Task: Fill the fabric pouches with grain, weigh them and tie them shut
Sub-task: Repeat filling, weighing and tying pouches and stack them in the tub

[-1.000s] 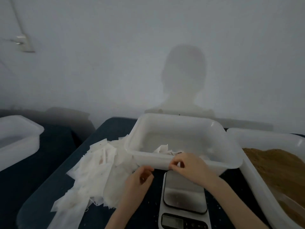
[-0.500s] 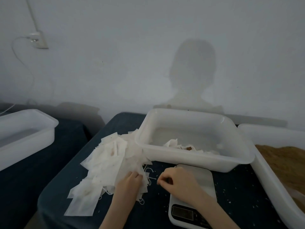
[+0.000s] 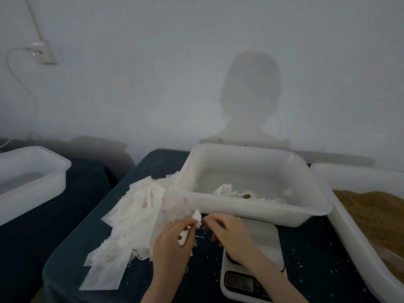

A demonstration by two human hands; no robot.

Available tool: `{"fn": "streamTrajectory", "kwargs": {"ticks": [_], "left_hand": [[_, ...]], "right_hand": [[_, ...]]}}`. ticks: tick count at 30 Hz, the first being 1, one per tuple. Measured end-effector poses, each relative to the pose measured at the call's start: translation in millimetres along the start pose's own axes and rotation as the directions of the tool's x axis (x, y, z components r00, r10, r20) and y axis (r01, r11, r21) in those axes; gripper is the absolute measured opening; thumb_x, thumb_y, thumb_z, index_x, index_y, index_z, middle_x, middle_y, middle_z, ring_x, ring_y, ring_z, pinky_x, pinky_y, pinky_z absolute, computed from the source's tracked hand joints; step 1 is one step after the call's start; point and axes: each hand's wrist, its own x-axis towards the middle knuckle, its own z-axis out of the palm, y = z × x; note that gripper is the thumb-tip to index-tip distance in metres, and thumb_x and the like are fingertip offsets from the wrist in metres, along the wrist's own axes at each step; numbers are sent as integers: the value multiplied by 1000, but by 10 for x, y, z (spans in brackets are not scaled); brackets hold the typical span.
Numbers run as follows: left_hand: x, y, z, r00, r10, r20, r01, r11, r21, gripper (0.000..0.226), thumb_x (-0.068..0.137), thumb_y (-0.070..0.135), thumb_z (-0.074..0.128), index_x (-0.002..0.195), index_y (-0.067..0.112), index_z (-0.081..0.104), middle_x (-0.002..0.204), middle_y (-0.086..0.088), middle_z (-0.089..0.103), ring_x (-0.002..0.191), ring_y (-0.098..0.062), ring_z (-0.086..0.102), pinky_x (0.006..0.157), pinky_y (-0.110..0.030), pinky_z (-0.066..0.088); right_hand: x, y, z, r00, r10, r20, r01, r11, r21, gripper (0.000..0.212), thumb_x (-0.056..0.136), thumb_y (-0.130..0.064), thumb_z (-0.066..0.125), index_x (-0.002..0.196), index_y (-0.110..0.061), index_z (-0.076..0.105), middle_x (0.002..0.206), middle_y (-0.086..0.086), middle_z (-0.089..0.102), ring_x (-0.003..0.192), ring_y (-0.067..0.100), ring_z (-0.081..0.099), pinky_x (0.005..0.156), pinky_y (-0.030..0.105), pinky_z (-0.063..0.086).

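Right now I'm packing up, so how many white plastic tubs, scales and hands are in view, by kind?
White plastic tubs: 3, left tub, middle tub, grain tub
Scales: 1, digital scale
Hands: 2, left hand, right hand
Total: 6

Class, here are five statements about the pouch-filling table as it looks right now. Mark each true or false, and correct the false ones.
1. The left hand holds a white pouch. True.
2. The scale sits inside the middle tub. False: it sits on the table in front of the tub.
3. The loose pile of empty pouches lies left of the middle tub. True.
4. The brown grain is in the tub at far left. False: it is in the tub at the right edge.
5. The right hand rests in the grain. False: it is beside the left hand, over the scale.
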Motion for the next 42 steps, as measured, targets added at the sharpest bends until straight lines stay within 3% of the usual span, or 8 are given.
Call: {"fn": "streamTrajectory", "kwargs": {"ticks": [10,18,21,25,29,34,39,42], "left_hand": [[-56,-33,78,988,156,19,-157,987,17,29,69,0,81,87,21,75,87,23,62,88,3,55,75,-10,45],[71,-127,-41,940,-336,62,341,910,-235,28,92,21,59,117,32,56,111,20,56,102,-4,55,83,-20,43],[150,-179,-80,905,-388,175,423,866,-267,23,95,23,55,116,31,56,110,20,57,99,3,53,76,-10,40],[184,-200,-97,876,-392,282,465,842,-274,18,92,20,60,97,37,61,102,14,65,101,-10,59,82,-26,47],[155,-78,-75,947,-215,239,260,949,-178,47,77,28,75,111,48,49,113,29,51,110,9,46,82,-10,36],[128,35,65,821,-108,561,181,981,-77,108,54,52,75,142,49,12,125,44,24,119,17,28,104,-18,31],[133,109,225,831,-16,556,84,992,-96,63,66,40,65,120,51,34,107,34,52,103,10,52,82,-14,47],[149,145,333,895,-194,402,236,970,-57,44,83,19,60,123,27,44,117,7,59,108,-4,55,84,-19,45]], "right_hand": [[2,-82,25,985,158,70,-172,944,283,22,97,-19,54,82,-26,68,67,-10,70,55,6,65,51,15,47],[18,-23,-34,971,233,55,-236,890,390,17,96,-14,55,87,-19,68,68,-8,70,57,7,65,52,15,48],[3,-4,-44,972,226,65,-233,882,410,14,96,-14,55,94,-14,69,75,-5,71,61,8,67,55,16,49],[-11,16,-73,963,260,67,-265,877,402,13,94,-18,60,94,-10,69,70,-2,70,59,8,65,53,15,47],[-36,11,-80,960,276,37,-273,905,328,18,88,-26,67,85,-8,69,64,-6,70,56,5,64,51,14,45],[-52,-65,-96,975,215,-50,-190,935,300,32,85,-31,71,66,-9,60,59,2,61,53,6,56,53,17,46],[-96,-75,-155,981,183,-72,-156,947,279,36,88,-28,67,58,-14,55,53,-5,55,49,2,51,50,16,43],[-117,-46,-235,982,164,-93,-145,972,187,22,89,-21,65,67,-17,59,66,0,64,55,7,57,51,18,44]]}}
